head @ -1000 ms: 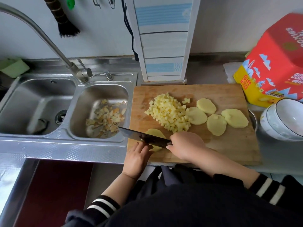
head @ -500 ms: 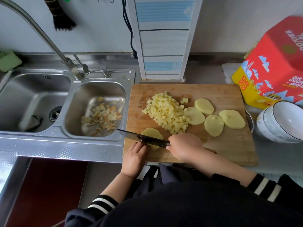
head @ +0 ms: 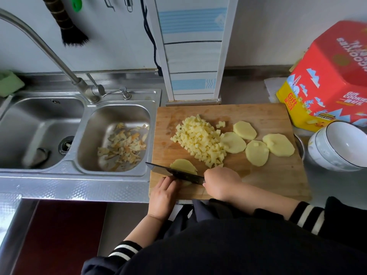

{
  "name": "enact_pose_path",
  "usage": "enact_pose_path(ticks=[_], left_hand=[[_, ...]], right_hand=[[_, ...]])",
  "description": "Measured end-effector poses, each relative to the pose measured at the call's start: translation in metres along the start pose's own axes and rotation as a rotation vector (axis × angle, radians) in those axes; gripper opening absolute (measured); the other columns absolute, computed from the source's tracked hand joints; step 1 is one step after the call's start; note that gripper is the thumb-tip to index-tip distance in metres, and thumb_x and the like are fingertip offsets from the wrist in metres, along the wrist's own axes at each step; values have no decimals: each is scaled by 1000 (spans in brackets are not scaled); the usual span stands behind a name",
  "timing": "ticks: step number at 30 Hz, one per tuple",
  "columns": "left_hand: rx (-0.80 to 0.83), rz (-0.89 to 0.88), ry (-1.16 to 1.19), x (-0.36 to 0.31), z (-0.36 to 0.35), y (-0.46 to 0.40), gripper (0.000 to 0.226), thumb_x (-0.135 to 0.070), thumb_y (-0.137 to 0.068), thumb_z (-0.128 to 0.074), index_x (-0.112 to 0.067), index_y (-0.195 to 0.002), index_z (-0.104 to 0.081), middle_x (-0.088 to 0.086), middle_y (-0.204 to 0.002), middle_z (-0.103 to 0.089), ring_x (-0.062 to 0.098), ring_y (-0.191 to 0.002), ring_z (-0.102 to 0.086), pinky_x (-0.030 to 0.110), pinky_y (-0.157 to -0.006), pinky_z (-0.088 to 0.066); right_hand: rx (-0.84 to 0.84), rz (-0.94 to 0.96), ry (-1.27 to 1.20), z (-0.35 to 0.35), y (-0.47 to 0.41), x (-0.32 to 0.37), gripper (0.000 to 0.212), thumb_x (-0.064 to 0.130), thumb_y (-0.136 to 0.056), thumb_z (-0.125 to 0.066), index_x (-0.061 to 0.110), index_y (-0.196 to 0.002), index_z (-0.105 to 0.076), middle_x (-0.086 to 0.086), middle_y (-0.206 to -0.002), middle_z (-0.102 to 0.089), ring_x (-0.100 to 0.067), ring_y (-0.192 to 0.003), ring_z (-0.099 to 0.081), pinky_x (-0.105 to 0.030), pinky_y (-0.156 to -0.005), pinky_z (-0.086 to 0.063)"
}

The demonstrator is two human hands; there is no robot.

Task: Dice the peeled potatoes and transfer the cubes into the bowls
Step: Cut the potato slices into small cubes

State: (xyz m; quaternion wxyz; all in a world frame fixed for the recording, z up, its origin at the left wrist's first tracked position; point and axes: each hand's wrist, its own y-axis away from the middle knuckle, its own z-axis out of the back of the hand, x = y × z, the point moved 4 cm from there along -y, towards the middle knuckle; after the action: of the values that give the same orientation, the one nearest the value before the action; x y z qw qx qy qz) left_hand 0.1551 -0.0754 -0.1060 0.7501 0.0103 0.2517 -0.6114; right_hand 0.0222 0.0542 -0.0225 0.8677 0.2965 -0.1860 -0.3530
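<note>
Bare cutting board [head: 278,181] right of the knife [head: 174,173]; slices [head: 257,152] crowd beyond.

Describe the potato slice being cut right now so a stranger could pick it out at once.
Find the wooden cutting board right of the sink. At its near left corner one potato slice lies under the dark knife, with the left hand steadying it. The other four slices lie untouched beyond the heap of cubes.
</note>
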Motion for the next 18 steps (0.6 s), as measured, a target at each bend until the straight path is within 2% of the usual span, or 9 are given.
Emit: enact_pose_path(ticks=[2, 6, 12, 15, 18], left_hand=[[7, -7, 0, -1, 0, 0, 15, -19, -91, -55, -10, -93, -67, 3, -99, -61, 25, -82, -56, 38, -60, -50], [19, -5, 15, 0, 2, -1, 12, -20, -89, -56, -12, -93, -64, 2, -97, -60, 24, -81, -55, 37, -58, -50], [21, -9, -28, -7, 10, -5, 19, -26, -93, -53, -11, -90, -66, 4, -93, -62, 24, -79, -55, 38, -57, -51], [-127, -42, 32, -23, 33, -9, 12, -25, -95, -55, -17, -101, -60, 0, -99, -58, 23, -83, -55, 36, -69, -47], [-420, 8, 194, -44, 88, -28, 15, -14, -91, -55, -12, -105, -50, 3, -102, -50, 13, -94, -47, 25, -84, -38]], right_hand=[[-6, -13, -10, 1, 1, -1, 20, 16, -99, -47, 10, -91, -64, 0, -68, -51, -20, -64, -52, -29, -54, -40], [5, 6, -70, 7, 3, -4, 32, 36, -101, -44, 11, -97, -64, -1, -81, -60, -23, -77, -61, -31, -61, -45], [-52, 55, -78, 14, 10, -2, 30, 37, -101, -44, 13, -91, -59, -1, -80, -60, -22, -75, -60, -32, -63, -47], [-72, 76, -60, 14, 13, -3, 31, 36, -102, -42, 12, -99, -62, -1, -81, -57, -23, -76, -57, -33, -63, -46], [-78, 89, -69, 13, 18, -2, 31, 35, -102, -42, 13, -99, -64, 3, -74, -51, -22, -73, -55, -32, -61, -43]])
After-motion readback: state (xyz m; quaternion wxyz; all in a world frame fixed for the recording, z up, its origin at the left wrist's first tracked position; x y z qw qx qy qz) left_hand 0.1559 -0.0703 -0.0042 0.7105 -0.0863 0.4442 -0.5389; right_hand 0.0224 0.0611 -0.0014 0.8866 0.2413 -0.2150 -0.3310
